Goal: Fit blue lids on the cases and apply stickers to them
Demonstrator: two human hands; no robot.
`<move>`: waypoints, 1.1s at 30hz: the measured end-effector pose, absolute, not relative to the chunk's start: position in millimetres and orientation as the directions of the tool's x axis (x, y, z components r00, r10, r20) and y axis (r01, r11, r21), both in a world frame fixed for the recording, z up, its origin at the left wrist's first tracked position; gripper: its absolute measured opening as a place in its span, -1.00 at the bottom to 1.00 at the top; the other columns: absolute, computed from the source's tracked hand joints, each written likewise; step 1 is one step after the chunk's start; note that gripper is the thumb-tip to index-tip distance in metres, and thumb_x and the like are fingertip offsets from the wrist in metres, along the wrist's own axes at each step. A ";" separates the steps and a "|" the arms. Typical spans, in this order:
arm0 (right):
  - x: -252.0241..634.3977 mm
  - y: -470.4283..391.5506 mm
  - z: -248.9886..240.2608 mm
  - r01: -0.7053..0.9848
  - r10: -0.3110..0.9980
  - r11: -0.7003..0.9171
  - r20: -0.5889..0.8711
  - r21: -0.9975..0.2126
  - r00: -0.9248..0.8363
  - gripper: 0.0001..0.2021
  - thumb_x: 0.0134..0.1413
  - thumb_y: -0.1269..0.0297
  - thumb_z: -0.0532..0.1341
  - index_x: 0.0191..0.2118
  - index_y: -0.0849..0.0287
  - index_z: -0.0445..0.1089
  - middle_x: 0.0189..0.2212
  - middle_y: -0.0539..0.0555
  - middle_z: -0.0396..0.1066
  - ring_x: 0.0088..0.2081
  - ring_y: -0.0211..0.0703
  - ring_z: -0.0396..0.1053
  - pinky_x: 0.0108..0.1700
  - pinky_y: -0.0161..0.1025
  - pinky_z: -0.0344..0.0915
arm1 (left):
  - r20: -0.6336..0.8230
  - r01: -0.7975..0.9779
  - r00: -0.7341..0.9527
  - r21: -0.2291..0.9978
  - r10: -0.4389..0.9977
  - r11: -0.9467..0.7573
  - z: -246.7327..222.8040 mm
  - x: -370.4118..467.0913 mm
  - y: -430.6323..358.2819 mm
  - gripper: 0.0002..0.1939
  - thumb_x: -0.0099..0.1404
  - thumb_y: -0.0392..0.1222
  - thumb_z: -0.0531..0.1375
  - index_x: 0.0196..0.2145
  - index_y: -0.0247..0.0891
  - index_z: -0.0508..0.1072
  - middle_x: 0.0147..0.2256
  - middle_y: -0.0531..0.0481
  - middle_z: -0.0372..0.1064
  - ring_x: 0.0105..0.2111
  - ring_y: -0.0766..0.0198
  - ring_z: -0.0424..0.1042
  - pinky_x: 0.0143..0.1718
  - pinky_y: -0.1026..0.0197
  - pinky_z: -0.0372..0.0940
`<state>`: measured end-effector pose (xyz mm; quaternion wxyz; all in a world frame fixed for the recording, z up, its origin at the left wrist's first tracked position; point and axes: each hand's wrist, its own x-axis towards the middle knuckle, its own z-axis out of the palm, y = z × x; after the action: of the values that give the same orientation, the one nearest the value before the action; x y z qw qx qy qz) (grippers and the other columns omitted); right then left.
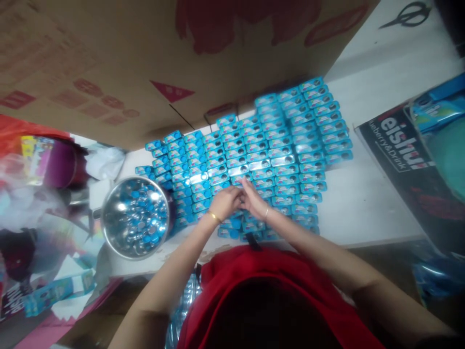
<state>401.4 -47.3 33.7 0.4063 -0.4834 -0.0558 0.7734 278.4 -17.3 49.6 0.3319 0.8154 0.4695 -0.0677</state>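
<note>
My left hand and my right hand meet over the near part of a large array of small flat blue packs. The fingers of both hands are closed and brought together at the tips. Whatever they hold, if anything, is too small and blurred to make out. The packs lie in close slanting rows, several with a dark or blue round spot at one end. Left of my hands stands a shiny metal pot, with many small round blue and silver pieces inside.
A big cardboard box rises behind the packs. Scissors lie at the far right of the white table. A dark printed box holding blue packaging stands on the right. Plastic bags and a purple container crowd the left.
</note>
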 end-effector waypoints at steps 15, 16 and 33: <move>444.9 -46.8 10.3 -0.335 0.778 -0.500 -0.584 -0.799 0.231 -0.49 -0.09 -0.29 0.18 -0.30 0.11 0.34 -0.45 -0.02 0.34 -0.52 -0.31 0.28 -0.61 -0.41 0.12 | -0.403 0.860 0.395 0.477 0.825 -0.179 16.2 266.9 -27.2 -0.83 0.25 -0.20 0.15 -0.18 -0.21 0.37 -0.18 -0.08 0.35 -0.21 0.19 0.38 -0.17 0.18 0.28; 444.7 -49.4 8.7 -0.312 0.788 -0.501 -0.574 -0.807 0.220 -0.51 -0.07 -0.27 0.18 -0.30 0.11 0.34 -0.47 -0.03 0.33 -0.53 -0.30 0.27 -0.61 -0.40 0.11 | -0.405 0.873 0.394 0.446 0.825 -0.198 15.4 270.3 -30.7 -0.86 0.26 -0.22 0.13 -0.21 -0.21 0.38 -0.17 -0.10 0.34 -0.20 0.19 0.38 -0.18 0.18 0.27; 374.6 -16.3 -7.3 0.842 0.920 0.116 -0.261 -0.527 -0.291 -0.53 0.25 0.35 -0.01 0.26 0.27 0.15 -0.13 0.29 0.36 -0.08 0.08 0.24 -0.07 -0.01 0.23 | -0.577 1.000 -0.009 0.015 0.817 0.022 15.2 262.2 63.5 -0.78 0.24 -0.05 0.12 -0.33 -0.24 0.46 -0.26 -0.25 0.51 -0.20 0.02 0.50 -0.26 0.16 0.29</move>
<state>374.6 -16.3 -7.3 0.0649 -0.5920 -0.7442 0.3024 262.2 63.5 15.2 0.2213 0.6682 0.6796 -0.2065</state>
